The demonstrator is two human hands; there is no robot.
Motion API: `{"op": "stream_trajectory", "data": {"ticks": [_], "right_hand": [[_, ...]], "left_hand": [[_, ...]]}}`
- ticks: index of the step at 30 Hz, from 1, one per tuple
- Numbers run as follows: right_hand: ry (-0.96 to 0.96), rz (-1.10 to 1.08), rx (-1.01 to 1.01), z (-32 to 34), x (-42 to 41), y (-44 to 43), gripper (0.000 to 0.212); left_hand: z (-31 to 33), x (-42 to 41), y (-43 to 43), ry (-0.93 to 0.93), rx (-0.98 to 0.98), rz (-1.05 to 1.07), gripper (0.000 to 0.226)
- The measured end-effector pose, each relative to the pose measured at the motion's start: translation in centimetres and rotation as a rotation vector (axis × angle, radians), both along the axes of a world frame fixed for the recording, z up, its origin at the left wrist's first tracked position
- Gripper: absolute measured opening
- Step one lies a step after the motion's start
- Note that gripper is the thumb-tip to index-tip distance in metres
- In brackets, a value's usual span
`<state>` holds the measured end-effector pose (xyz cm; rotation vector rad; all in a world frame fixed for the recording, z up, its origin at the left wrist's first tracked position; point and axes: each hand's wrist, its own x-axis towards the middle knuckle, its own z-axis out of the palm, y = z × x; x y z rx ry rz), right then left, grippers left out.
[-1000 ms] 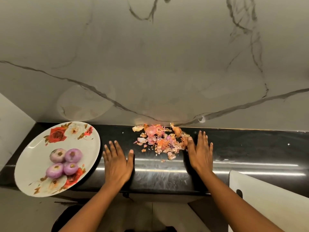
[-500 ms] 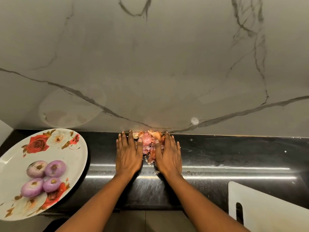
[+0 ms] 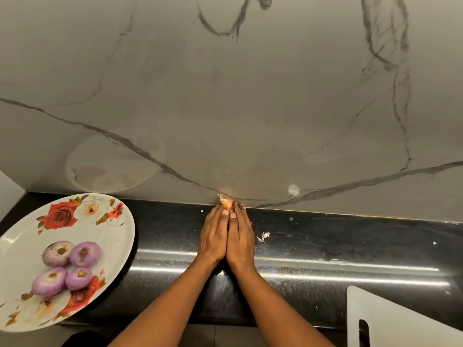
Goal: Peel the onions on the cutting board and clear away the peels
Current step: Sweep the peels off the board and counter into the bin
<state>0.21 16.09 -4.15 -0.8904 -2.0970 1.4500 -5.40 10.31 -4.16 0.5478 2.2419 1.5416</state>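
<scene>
At the back edge of the counter [image 3: 325, 246], the left hand [image 3: 214, 236] and right hand [image 3: 241, 240] are pressing palm to palm, fingers straight and flat, sandwiching the onion peels [image 3: 226, 202], probably to lift the heap as one. Loose scraps [image 3: 263, 237] are lying just beside the right hand. Four peeled onions [image 3: 71, 264] are sitting on the plate [image 3: 125, 221] at the left end

At 9 o'clock on the black polished stone bench [image 3: 325, 249]: round white flower-printed plate [image 3: 22, 249], four peeled purple onions [image 3: 85, 254] on its near half. Centre, toward 12 o'clock: left grip [image 3: 213, 237] and right grip [image 3: 241, 240] palm to palm, papery onion peels [image 3: 226, 202] between, at the foot of the veined marble wall [image 3: 250, 108] behind. Just at 3 o'clock of them: stray peel scrap [image 3: 263, 237]. At 5 o'clock: white plastic cutting board [image 3: 390, 319].
</scene>
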Motion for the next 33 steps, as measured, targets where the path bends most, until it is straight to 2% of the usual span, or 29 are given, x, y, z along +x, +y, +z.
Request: {"op": "stream_trajectory", "data": {"ticks": [2, 5, 12, 15, 24, 33], "right_hand": [[0.061, -0.057, -0.094, 0.3, -0.4, -0.8, 0.043], [0.115, -0.098, -0.267, 0.5, -0.9, -1.3, 0.039], [0.412, -0.333, -0.976, 2.0, -1.8, -2.0, 0.027], [0.505, -0.337, -1.166, 2.3, -1.2, -1.9, 0.031], [0.591, -0.147, -1.038, 8.0, 1.0, -4.3, 0.031], [0.573, 0.036, -1.021, 15.2, 2.7, -12.7, 0.027]], "left_hand": [[0.6, 0.1, 0.1, -0.052, 0.099, 0.023, 0.056], [1.4, 0.6, 0.3, -0.123, 0.244, 0.082, 0.036], [0.8, 0.8, 0.7, -0.315, 0.440, 0.164, 0.032], [1.2, 1.3, 0.6, -0.425, 0.544, 0.206, 0.032], [7.2, 3.6, -1.6, -0.397, 0.714, 0.233, 0.031], [14.3, 6.0, -10.7, -0.243, 0.821, 0.306, 0.032]]}}
